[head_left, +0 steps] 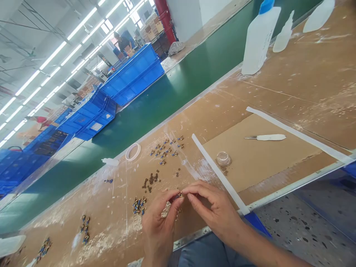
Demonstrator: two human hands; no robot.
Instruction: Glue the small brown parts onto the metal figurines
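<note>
Close to the table's front edge, my left hand pinches a small blue-and-gold figure-like piece between thumb and forefinger. My right hand meets it there, its fingers closed at the piece; what they hold is too small to make out. Just beyond my hands lies a heap of small dark brown discs. More blue-and-gold pieces lie in a spread group farther off. A tight cluster of similar pieces sits left of my left hand.
A white-handled knife and a small clear dish rest on cardboard edged with white tape. A tape roll lies near the green belt. Plastic bottles stand back right. Blue crates line the far side.
</note>
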